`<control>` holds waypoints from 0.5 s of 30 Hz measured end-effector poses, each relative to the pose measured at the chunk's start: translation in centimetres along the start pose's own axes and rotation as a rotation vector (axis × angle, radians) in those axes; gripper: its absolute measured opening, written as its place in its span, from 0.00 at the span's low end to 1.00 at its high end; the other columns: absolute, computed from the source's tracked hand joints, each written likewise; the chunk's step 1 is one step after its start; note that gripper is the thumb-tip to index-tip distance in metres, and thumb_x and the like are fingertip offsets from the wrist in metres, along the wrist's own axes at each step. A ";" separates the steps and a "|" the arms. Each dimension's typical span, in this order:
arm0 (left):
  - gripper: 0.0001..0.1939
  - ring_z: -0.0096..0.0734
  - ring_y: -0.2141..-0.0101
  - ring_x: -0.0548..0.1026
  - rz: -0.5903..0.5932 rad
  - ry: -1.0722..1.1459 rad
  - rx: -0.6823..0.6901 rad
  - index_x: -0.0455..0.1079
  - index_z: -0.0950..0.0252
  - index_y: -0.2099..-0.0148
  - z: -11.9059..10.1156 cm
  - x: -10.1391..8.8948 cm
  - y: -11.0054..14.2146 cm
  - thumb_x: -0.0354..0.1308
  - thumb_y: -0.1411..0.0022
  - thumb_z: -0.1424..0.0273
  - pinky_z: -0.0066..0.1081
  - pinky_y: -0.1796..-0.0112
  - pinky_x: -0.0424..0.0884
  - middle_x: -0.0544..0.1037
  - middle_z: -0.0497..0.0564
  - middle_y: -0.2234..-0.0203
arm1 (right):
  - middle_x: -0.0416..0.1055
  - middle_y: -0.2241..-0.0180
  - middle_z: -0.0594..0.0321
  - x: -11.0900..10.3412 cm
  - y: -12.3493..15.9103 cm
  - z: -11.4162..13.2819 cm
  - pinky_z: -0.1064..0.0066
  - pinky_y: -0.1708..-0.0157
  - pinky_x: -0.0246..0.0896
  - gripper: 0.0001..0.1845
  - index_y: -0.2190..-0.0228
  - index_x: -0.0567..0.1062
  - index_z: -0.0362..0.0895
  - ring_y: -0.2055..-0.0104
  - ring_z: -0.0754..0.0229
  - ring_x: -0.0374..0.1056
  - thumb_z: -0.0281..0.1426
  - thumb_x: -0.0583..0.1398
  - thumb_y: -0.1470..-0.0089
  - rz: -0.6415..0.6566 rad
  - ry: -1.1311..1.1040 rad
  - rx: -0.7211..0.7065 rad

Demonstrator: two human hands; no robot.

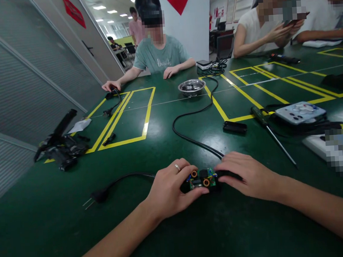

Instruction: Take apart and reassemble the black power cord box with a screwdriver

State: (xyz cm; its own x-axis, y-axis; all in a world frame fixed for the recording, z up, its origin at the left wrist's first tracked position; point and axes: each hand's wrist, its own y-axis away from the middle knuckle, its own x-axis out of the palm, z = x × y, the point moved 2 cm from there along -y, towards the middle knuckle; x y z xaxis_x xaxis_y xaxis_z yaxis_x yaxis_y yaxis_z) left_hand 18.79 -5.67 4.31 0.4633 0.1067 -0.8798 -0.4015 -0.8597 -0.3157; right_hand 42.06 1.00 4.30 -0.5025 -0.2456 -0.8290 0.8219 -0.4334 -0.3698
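Circuit board [203, 178] on a green table [195, 239], taken here as the reference point, lies between the two hands. It bears copper-coloured ring coils on its upper face. The left hand [169, 188], with a ring [177, 167] on one finger, grips the board's left end, thumb along the near edge and forefinger at the far edge. The right hand [246, 174] is narrowed around a dark strip [231, 174] at the board's right end; whether this is cable or casing cannot be told. A black cable [195, 142] runs from beyond the board, doubled where it nears the right hand. Left of the board lies a two-pin plug [100, 195], its cord passing behind the left hand. Beyond the board and to its right rest a black shell [234, 127], a screwdriver [259, 117] and a phone [301, 112]. Farther beyond it stands a metal bowl [191, 89] — small pieces inside, too small to identify — and past that sits a person in a green shirt [161, 53].
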 end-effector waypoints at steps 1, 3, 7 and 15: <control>0.23 0.37 0.61 0.74 0.028 -0.002 0.010 0.67 0.64 0.51 -0.1 -0.1 -0.1 0.58 0.39 0.52 0.35 0.62 0.71 0.73 0.54 0.59 | 0.74 0.62 0.59 0.4 0.0 -0.1 0.63 0.59 0.64 0.12 0.54 0.71 0.43 0.61 0.59 0.69 0.33 0.56 0.39 0.031 -0.017 -0.004; 0.27 0.40 0.56 0.73 0.106 0.007 0.022 0.63 0.64 0.47 -0.3 -0.5 -0.4 0.58 0.40 0.50 0.39 0.57 0.71 0.72 0.56 0.53 | 0.75 0.63 0.61 0.8 0.1 -0.3 0.65 0.60 0.63 0.10 0.56 0.72 0.43 0.62 0.61 0.69 0.32 0.56 0.38 0.030 -0.048 0.006; 0.41 0.44 0.50 0.70 0.276 0.008 0.083 0.50 0.64 0.36 -0.5 -0.8 -0.4 0.61 0.43 0.49 0.45 0.49 0.68 0.70 0.58 0.48 | 0.75 0.63 0.62 0.5 0.2 -0.7 0.68 0.60 0.62 0.11 0.57 0.73 0.43 0.62 0.62 0.68 0.34 0.57 0.39 0.032 -0.089 0.073; 0.28 0.41 0.54 0.69 0.307 -0.055 0.080 0.53 0.62 0.38 -0.6 0.1 -0.4 0.54 0.34 0.58 0.44 0.54 0.70 0.70 0.55 0.51 | 0.74 0.61 0.64 0.2 0.3 -0.7 0.68 0.60 0.61 0.11 0.57 0.72 0.47 0.61 0.62 0.68 0.37 0.58 0.40 0.152 -0.086 0.218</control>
State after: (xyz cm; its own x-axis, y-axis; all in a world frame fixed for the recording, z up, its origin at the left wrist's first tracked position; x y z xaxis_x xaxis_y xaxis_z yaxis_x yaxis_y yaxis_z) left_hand 19.42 -5.66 4.58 0.2687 -0.1226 -0.9554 -0.5777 -0.8142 -0.0580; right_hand 42.41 1.39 3.76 -0.4067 -0.3906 -0.8259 0.8170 -0.5600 -0.1375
